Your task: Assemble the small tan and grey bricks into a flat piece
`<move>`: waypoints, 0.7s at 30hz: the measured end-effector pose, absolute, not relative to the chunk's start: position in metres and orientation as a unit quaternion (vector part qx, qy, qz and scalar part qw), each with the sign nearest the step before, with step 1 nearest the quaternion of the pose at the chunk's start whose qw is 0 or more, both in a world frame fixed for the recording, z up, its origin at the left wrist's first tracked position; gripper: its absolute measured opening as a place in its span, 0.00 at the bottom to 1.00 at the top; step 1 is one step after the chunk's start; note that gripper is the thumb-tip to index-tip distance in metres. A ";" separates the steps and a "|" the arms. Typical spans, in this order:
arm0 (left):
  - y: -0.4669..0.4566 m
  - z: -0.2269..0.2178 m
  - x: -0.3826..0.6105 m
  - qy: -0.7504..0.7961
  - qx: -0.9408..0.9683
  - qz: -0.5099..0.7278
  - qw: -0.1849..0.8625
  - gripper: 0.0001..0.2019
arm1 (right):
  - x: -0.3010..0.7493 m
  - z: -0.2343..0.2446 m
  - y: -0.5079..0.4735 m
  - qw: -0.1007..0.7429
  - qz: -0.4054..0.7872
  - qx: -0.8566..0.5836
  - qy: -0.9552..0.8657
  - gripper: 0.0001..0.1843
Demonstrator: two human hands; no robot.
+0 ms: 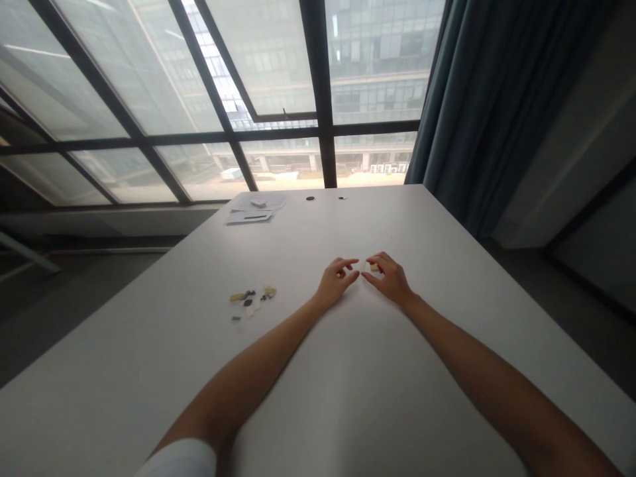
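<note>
Both of my hands are close together over the middle of the white table. A small pale, flat piece stands between their fingertips. My right hand has its thumb and index finger curved around the top and bottom edges of this piece. From the other side my left hand faces it, thumb and index finger apart, with a narrow gap to the piece. A small yellowish block shows just behind the right fingers, partly hidden by them.
Left of my hands lies a loose group of small pieces: a yellow one, a dark one, a pale one and several others. Papers lie at the far left edge. A round dark grommet sits near the back, before the windows.
</note>
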State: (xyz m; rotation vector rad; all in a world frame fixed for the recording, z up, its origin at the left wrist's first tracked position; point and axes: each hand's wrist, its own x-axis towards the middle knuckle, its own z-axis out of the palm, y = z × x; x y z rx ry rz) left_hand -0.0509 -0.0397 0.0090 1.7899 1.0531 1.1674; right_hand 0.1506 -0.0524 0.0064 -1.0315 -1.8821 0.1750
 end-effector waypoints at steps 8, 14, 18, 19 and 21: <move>-0.033 0.001 -0.058 0.342 0.793 0.465 0.195 0.14 | 0.150 0.006 -0.052 0.458 0.080 -0.419 -0.780 0.12; -0.031 -0.001 -0.059 0.340 0.794 0.467 0.191 0.11 | 0.149 0.007 -0.052 0.452 0.074 -0.422 -0.782 0.12; -0.032 0.000 -0.058 0.339 0.793 0.472 0.186 0.11 | 0.149 0.008 -0.052 0.453 0.075 -0.425 -0.780 0.12; -0.032 0.001 -0.058 0.338 0.792 0.473 0.185 0.11 | 0.148 0.008 -0.052 0.454 0.075 -0.425 -0.779 0.11; -0.033 0.001 -0.058 0.338 0.792 0.475 0.182 0.10 | 0.148 0.008 -0.053 0.456 0.075 -0.425 -0.779 0.12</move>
